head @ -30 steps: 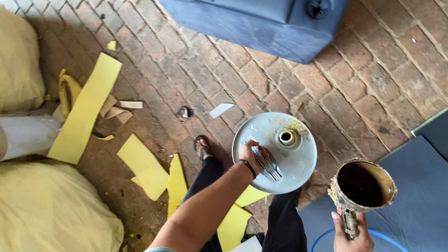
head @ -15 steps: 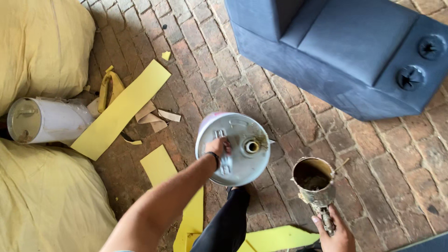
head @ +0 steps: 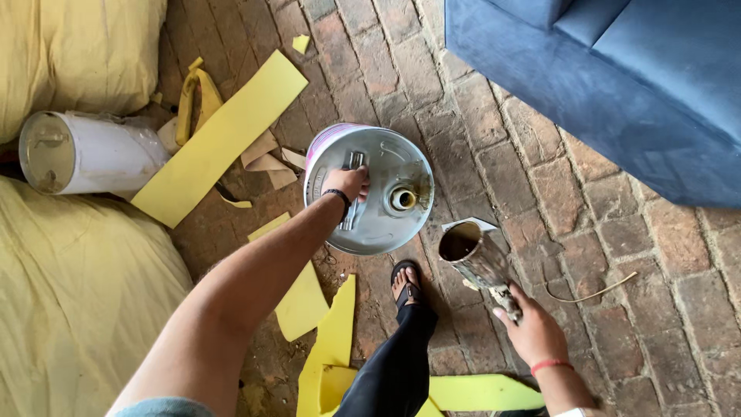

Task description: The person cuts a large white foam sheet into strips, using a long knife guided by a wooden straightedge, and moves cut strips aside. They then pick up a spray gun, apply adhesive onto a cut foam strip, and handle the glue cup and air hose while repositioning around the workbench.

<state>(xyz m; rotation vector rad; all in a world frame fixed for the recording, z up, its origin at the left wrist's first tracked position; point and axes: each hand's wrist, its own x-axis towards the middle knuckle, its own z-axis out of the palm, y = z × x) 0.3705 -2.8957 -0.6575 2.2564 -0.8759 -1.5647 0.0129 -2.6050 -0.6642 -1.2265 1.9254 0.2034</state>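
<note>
Drum (head: 378, 193) is gripped by its top handle in left hand (head: 349, 184) | right hand (head: 532, 333), closed on tin scoop (head: 472, 251), just right | scoop now shows emptier than before, drum carried closer to sofa (head: 617, 85).

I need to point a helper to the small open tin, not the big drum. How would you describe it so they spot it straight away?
Start at the blue sofa at upper right and come down the brick floor to the big round metal can carried by the left hand. Just right of it, the right hand holds the small open tin: narrow, dark inside, tilted.
</note>
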